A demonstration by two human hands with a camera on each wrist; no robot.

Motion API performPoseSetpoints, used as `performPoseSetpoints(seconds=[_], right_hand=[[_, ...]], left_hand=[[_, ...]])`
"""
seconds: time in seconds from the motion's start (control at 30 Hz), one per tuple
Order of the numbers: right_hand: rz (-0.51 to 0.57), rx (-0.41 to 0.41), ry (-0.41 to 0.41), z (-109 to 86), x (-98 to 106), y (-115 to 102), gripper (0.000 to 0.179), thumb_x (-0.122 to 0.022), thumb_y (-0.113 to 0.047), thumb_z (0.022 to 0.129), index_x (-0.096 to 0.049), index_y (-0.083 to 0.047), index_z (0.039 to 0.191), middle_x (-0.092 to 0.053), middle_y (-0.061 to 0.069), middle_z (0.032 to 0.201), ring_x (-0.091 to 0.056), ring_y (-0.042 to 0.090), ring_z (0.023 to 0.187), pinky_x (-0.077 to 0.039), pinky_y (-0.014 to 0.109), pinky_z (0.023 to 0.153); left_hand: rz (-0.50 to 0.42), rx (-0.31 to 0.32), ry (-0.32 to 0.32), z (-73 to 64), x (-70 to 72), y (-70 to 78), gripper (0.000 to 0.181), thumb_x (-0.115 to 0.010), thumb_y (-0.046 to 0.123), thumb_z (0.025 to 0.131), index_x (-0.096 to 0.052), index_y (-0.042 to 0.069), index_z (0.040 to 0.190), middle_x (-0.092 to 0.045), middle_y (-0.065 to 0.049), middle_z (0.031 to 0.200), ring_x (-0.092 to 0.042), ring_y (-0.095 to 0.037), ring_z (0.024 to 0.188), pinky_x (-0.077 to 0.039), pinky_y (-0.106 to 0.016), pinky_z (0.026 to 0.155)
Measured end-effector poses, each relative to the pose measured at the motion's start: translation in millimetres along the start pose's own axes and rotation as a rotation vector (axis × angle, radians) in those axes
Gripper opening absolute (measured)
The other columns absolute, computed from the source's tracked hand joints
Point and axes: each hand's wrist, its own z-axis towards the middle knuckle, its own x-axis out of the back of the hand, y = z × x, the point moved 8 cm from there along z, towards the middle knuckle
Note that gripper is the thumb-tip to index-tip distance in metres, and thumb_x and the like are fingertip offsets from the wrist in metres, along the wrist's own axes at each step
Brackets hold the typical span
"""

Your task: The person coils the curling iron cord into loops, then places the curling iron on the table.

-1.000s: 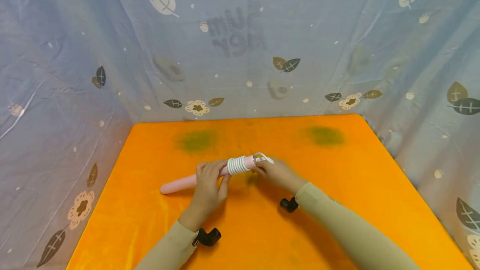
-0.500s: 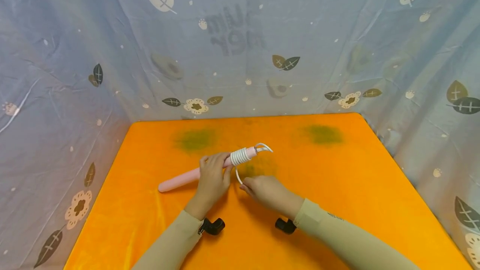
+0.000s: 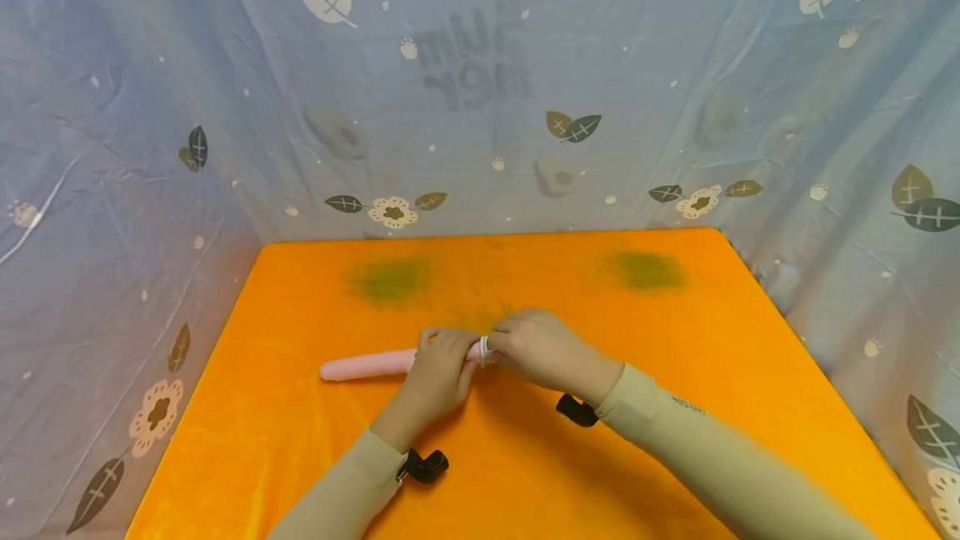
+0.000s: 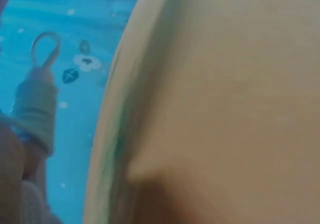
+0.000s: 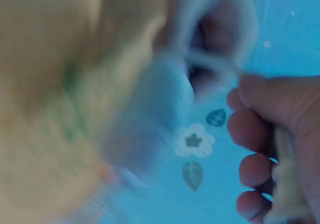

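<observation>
A long pink rod, like a curling wand (image 3: 367, 367), slants just above the orange table, its rounded tip at the left. Around its handle end, a white cord (image 3: 484, 348) is wound in tight coils. My left hand (image 3: 438, 365) grips the rod beside the coils. Over the handle end, my right hand (image 3: 551, 348) hides most of the winding. In the right wrist view, its thumb and forefinger pinch the cord (image 5: 212, 61), while its other fingers curl around a pale, plug-like piece (image 5: 287, 179). A cord loop (image 4: 46, 33) sticks out past the handle end in the left wrist view.
The orange cloth-covered table (image 3: 675, 332) has two greenish patches near its back edge. A pale blue curtain (image 3: 480, 107) with leaf and flower prints hangs behind and on both sides. Black wrist devices (image 3: 427, 467) sit under the sleeves.
My right hand first went from the handle end down toward me, drawing out a length of cord, then came back up over the handle. The rod has tilted flatter; my left hand keeps its grip.
</observation>
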Motion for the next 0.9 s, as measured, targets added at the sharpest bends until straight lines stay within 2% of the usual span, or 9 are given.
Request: performPoseSetpoints(seconds=[0.1,0.2,0.3,0.4,0.6,0.77,0.87,0.9], right_hand=[[-0.015,0.045,-0.064,5.8,6,6,0.021,-0.078,-0.034,0.081,-0.064,-0.019,0.075,-0.053,-0.008,0.07,-0.05,0.011,0.066,-0.042,0.027,0.063],[0.016,0.079,-0.121,9.9,5,14,0.019,-0.077,-0.038,0.081,-0.067,-0.022,0.077,-0.056,-0.01,0.073,-0.052,0.01,0.068,-0.043,0.027,0.066],[0.115,0.08,-0.158,12.4,1,23,0.017,-0.075,-0.038,0.081,-0.069,-0.023,0.079,-0.057,-0.011,0.074,-0.052,0.007,0.068,-0.044,0.026,0.069],[0.226,0.044,-0.172,11.9,-5,36,0.015,-0.074,-0.038,0.083,-0.07,-0.023,0.079,-0.056,-0.013,0.074,-0.051,0.003,0.068,-0.045,0.024,0.069],[0.404,-0.105,-0.183,3.9,-26,60,0.012,-0.07,-0.034,0.088,-0.072,-0.022,0.089,-0.063,-0.015,0.084,-0.056,0.001,0.075,-0.048,0.022,0.07],[0.599,-0.324,-0.184,-9.5,-51,77,0.016,-0.066,-0.039,0.091,-0.072,-0.026,0.096,-0.065,-0.018,0.091,-0.059,0.001,0.078,-0.05,0.026,0.071],[0.731,-0.454,-0.139,-18.8,-67,81,0.015,-0.064,-0.041,0.092,-0.071,-0.029,0.097,-0.066,-0.017,0.088,-0.058,0.005,0.072,-0.05,0.027,0.067],[0.782,-0.463,-0.109,-21.2,-70,79,0.014,-0.064,-0.037,0.094,-0.071,-0.026,0.098,-0.065,-0.016,0.089,-0.058,0.005,0.073,-0.05,0.026,0.067]], left_hand=[[-0.012,-0.083,-0.074,-6.5,-5.8,9.4,0.022,-0.056,0.022,0.098,-0.058,0.011,0.117,-0.062,-0.001,0.112,-0.057,-0.022,0.105,-0.034,-0.047,0.094],[-0.029,-0.15,-0.117,-12.1,-6.8,17.6,0.02,-0.053,0.023,0.099,-0.057,0.013,0.116,-0.061,0.001,0.111,-0.056,-0.018,0.104,-0.034,-0.045,0.095],[-0.061,-0.196,-0.113,-15.4,-1.5,23.4,0.023,-0.058,0.021,0.096,-0.057,0.01,0.117,-0.061,0.0,0.111,-0.056,-0.017,0.106,-0.034,-0.044,0.095],[-0.099,-0.216,-0.087,-16.8,6.2,26.1,0.027,-0.061,0.019,0.093,-0.058,0.01,0.118,-0.062,0.001,0.111,-0.055,-0.017,0.107,-0.032,-0.043,0.096],[-0.188,-0.225,-0.027,-17.9,20.2,28.3,0.028,-0.063,0.014,0.09,-0.059,0.009,0.117,-0.062,0.0,0.111,-0.055,-0.017,0.107,-0.032,-0.041,0.095],[-0.264,-0.144,0.0,-16.9,28.4,18.9,0.03,-0.066,0.011,0.089,-0.055,0.008,0.117,-0.06,-0.001,0.109,-0.054,-0.017,0.1,-0.031,-0.037,0.096],[-0.286,-0.106,0.033,-14.3,36.8,12.8,0.034,-0.066,0.009,0.089,-0.051,0.004,0.12,-0.057,-0.003,0.109,-0.052,-0.018,0.096,-0.03,-0.038,0.097],[-0.29,-0.097,0.045,-13.1,39.6,11.3,0.035,-0.066,0.008,0.09,-0.051,0.003,0.121,-0.057,-0.004,0.11,-0.052,-0.019,0.097,-0.029,-0.039,0.098]])
